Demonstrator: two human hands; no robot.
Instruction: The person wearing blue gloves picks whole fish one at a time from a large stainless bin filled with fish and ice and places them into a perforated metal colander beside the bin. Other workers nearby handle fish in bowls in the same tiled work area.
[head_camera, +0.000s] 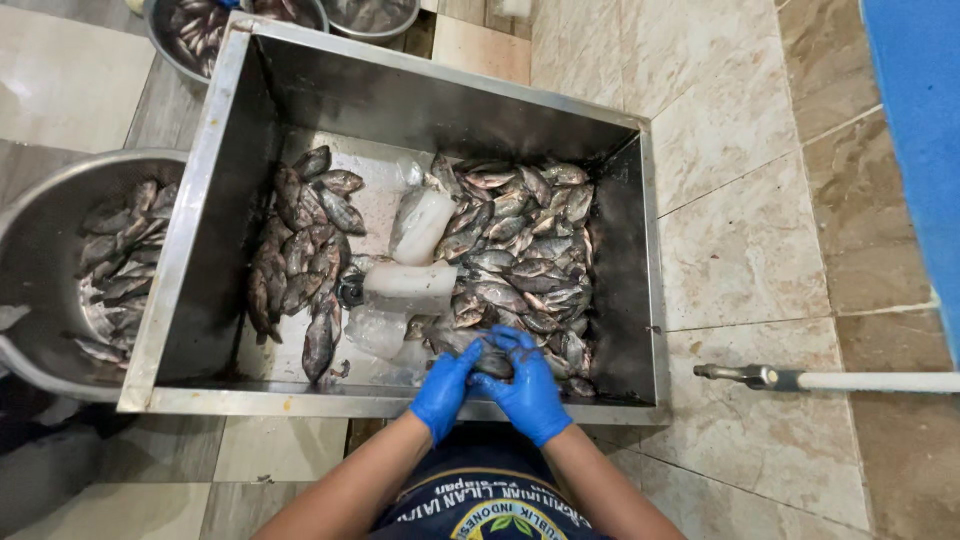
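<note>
Your left hand (445, 390) and right hand (530, 392) | both clamped on one fish (492, 362) | fish at near edge of steel tub (400, 100) | ice blocks (420, 225) left of it, fish pile (525, 240) beyond

Small dark fish (490, 360) mostly hidden between blue-gloved hands; round steel basin (45, 230) of fish cut by left edge; two steel bowls (190, 30) cut off at top.

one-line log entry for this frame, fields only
left hand: blue glove, on fish | right hand: blue glove, same fish | place: steel tub, near edge | nearby: ice blocks, fish pile
</note>
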